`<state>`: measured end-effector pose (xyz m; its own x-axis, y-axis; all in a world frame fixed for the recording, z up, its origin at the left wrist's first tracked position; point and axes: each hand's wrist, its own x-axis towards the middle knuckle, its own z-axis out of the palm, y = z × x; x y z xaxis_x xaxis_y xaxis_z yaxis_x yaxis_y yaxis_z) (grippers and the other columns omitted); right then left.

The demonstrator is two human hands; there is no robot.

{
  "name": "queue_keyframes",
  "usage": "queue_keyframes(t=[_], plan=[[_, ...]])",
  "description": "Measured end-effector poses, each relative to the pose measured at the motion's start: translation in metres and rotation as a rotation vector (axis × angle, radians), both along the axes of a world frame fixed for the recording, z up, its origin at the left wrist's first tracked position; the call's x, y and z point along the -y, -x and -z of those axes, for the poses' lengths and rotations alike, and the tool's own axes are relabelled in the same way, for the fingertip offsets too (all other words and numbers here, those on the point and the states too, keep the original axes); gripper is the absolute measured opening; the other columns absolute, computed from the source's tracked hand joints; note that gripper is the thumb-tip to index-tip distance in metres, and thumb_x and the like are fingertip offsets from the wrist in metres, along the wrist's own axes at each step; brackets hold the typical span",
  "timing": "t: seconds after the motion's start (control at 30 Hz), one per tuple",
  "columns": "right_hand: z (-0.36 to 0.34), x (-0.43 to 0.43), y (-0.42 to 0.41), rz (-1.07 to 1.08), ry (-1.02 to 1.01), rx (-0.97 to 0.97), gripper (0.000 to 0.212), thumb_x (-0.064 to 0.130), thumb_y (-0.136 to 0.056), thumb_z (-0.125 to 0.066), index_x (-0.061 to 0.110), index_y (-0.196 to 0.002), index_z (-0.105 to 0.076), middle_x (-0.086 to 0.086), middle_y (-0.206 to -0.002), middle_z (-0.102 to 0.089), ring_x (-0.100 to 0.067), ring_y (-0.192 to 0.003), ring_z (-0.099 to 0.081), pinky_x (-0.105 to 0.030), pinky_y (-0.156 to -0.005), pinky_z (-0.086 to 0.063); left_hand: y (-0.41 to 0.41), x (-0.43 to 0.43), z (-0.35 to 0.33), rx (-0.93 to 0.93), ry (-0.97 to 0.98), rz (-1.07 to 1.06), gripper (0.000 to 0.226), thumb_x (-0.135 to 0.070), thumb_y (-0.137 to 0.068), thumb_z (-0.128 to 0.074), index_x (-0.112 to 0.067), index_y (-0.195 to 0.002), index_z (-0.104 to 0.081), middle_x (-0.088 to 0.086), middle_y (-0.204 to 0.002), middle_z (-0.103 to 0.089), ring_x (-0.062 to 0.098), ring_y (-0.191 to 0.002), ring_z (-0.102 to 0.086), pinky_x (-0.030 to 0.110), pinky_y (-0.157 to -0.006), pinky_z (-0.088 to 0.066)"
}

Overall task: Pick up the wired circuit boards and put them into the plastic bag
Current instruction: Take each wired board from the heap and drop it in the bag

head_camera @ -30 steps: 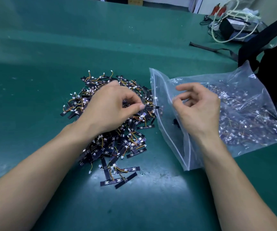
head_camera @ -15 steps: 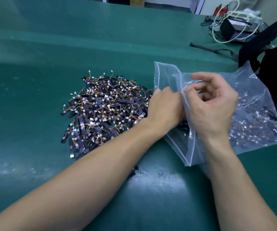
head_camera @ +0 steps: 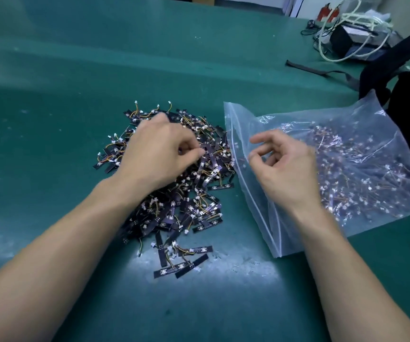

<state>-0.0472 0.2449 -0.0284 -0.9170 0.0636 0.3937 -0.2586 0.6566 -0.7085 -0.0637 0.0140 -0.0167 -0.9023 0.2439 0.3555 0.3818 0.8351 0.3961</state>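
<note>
a person's left hand (head_camera: 159,156) reaches into a heap of wired circuit boards (head_camera: 199,208) on a green desk (head_camera: 75,82), fingers curled, thumb and forefinger pinching boards at the top of the pile. just to the right lies a clear plastic bag (head_camera: 371,149), its mouth facing the heap and more boards already inside. the right hand (head_camera: 285,171) hovers at the bag's mouth with fingers loosely curled; whether it grips the film cannot be told. a coil of white cable (head_camera: 347,28) and a black bag (head_camera: 408,124) sit at the desk's far right.
</note>
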Motion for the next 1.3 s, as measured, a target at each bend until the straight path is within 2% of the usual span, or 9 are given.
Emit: queue_keyframes(t=[0.17,0.3,0.43,0.53,0.63,0.8,0.97,1.1,1.3], plan=[[0.007,0.004,0.001,-0.076,-0.267,0.175,0.017,0.024,-0.085,-0.074,0.03,-0.101,-0.073,0.025,-0.078,-0.067,0.004,-0.067,-0.059,-0.037,-0.078,-0.058,-0.002,0.014,0.01,0.003,0.001,-0.038,0.016,-0.045,-0.09,-0.07,-0.03,-0.087,-0.075,-0.016,-0.076,-0.063,0.016,-0.086,-0.043,0.041,-0.085,-0.041],[0.01,0.005,0.002,-0.073,-0.21,0.051,0.01,0.025,-0.083,-0.079,0.027,-0.093,-0.076,0.016,-0.077,-0.068,0.003,-0.059,-0.053,-0.03,-0.068,-0.054,0.0,0.015,0.011,-0.048,0.028,0.01,0.016,-0.044,-0.089,-0.072,-0.029,-0.091,-0.078,-0.013,-0.077,-0.063,0.017,-0.086,-0.043,0.038,-0.08,-0.037],[0.013,0.011,0.0,-0.158,-0.214,-0.021,0.01,0.022,-0.082,-0.08,0.024,-0.091,-0.076,0.014,-0.076,-0.065,0.002,-0.061,-0.055,-0.019,-0.062,-0.04,0.0,0.013,0.013,-0.082,0.101,0.073,0.031,-0.051,-0.09,-0.067,-0.033,-0.115,-0.075,-0.011,-0.091,-0.064,0.012,-0.092,-0.033,0.033,-0.078,-0.023],[0.016,0.012,0.001,-0.174,-0.202,-0.029,0.01,0.023,-0.083,-0.08,0.024,-0.092,-0.076,0.014,-0.076,-0.065,0.001,-0.059,-0.054,-0.02,-0.061,-0.04,0.001,0.008,0.016,-0.067,0.172,0.115,0.04,-0.055,-0.091,-0.063,-0.036,-0.126,-0.07,-0.012,-0.097,-0.058,0.013,-0.095,-0.034,0.031,-0.08,-0.018],[0.018,0.011,0.001,-0.186,-0.198,-0.02,0.01,0.027,-0.083,-0.078,0.025,-0.093,-0.075,0.014,-0.077,-0.065,-0.006,-0.057,-0.054,-0.021,-0.061,-0.041,0.002,0.006,0.017,-0.059,0.197,0.137,0.037,-0.055,-0.091,-0.064,-0.037,-0.122,-0.071,-0.017,-0.096,-0.048,0.019,-0.104,-0.043,0.03,-0.082,-0.017],[0.018,0.011,0.0,-0.185,-0.183,-0.015,0.012,0.032,-0.083,-0.073,0.026,-0.093,-0.075,0.015,-0.079,-0.066,-0.008,-0.056,-0.053,-0.022,-0.061,-0.041,0.002,0.009,0.018,-0.085,0.092,0.132,0.027,-0.051,-0.085,-0.074,-0.031,-0.102,-0.077,-0.015,-0.093,-0.056,0.012,-0.095,-0.033,0.029,-0.079,-0.017],[0.018,0.011,0.001,-0.181,-0.161,-0.014,0.013,0.031,-0.083,-0.069,0.025,-0.094,-0.076,0.017,-0.078,-0.066,-0.006,-0.056,-0.054,-0.021,-0.062,-0.04,-0.002,0.011,0.016,-0.083,-0.003,0.152,0.017,-0.042,-0.086,-0.074,-0.029,-0.097,-0.071,-0.016,-0.089,-0.065,0.012,-0.09,-0.038,0.03,-0.077,-0.02],[0.017,0.012,0.0,-0.186,-0.148,-0.018,0.013,0.031,-0.084,-0.07,0.026,-0.094,-0.076,0.018,-0.077,-0.066,0.001,-0.061,-0.056,-0.019,-0.064,-0.039,-0.003,0.013,0.017,-0.09,-0.1,0.139,0.022,-0.028,-0.087,-0.076,-0.028,-0.107,-0.069,-0.023,-0.08,-0.066,0.01,-0.085,-0.039,0.03,-0.079,-0.024],[0.017,0.012,-0.001,-0.197,-0.127,-0.006,0.011,0.028,-0.086,-0.073,0.024,-0.095,-0.077,0.02,-0.077,-0.065,0.003,-0.062,-0.058,-0.013,-0.065,-0.039,-0.005,0.016,0.014,-0.085,-0.207,0.102,0.037,-0.028,-0.088,-0.069,-0.027,-0.124,-0.063,-0.024,-0.08,-0.064,0.014,-0.084,-0.044,0.039,-0.089,-0.038]])
